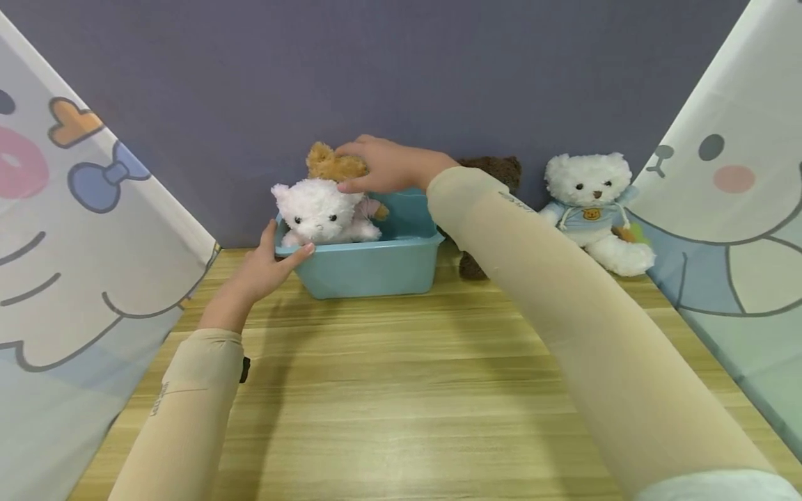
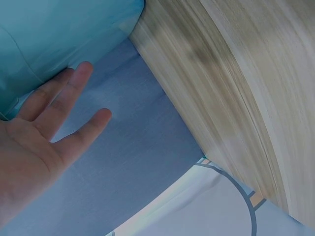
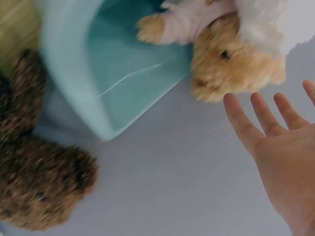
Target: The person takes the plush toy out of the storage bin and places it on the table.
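Observation:
Against the front left corner of a light blue plastic bin, my left hand rests with its thumb at the rim and its fingers along the side. Its visible fingers look straight and spread in the left wrist view; the thumb is hidden there. A white plush toy and a light brown teddy bear sit inside the bin's left part. My right hand hovers around their heads, fingers straight. In the right wrist view its fingertips lie near the light brown bear's head; contact cannot be told.
Right of the bin is a dark brown plush bear, partly behind my right sleeve. Farther right sits a white teddy bear in a blue hoodie. A grey wall backs the wooden table; printed cloths hang at both sides.

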Available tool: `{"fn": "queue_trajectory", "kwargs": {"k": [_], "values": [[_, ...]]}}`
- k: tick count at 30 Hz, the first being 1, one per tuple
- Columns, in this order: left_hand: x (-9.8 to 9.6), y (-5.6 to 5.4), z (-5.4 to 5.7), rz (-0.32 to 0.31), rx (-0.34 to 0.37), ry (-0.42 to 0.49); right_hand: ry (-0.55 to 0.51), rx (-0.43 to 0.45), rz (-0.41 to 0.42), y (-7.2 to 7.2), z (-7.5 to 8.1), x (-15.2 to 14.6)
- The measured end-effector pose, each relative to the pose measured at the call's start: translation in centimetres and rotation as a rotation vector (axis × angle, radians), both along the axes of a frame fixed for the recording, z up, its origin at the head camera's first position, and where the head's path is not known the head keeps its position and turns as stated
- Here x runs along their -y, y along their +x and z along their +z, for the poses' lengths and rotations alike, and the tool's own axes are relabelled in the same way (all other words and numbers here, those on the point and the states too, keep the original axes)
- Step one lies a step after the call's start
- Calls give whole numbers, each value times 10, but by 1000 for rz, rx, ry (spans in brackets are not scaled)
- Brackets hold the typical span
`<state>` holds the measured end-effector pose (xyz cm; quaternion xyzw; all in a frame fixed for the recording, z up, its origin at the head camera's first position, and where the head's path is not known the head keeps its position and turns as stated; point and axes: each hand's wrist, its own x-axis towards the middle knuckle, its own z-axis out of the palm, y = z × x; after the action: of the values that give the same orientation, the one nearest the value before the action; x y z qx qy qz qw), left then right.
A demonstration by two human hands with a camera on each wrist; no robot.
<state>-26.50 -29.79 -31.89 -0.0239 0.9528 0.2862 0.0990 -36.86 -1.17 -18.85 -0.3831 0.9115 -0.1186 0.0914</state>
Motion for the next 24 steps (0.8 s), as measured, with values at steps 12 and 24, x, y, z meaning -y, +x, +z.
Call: {"fn": "queue_trajectory", "kwargs": {"k": [12,24], "values": [[-1,0,0,-14,-4,-6,113,-13,80,15,-16,61],[2,-1,-3,-22,-21,-5,73,-32,76,19,-34,66]]}}
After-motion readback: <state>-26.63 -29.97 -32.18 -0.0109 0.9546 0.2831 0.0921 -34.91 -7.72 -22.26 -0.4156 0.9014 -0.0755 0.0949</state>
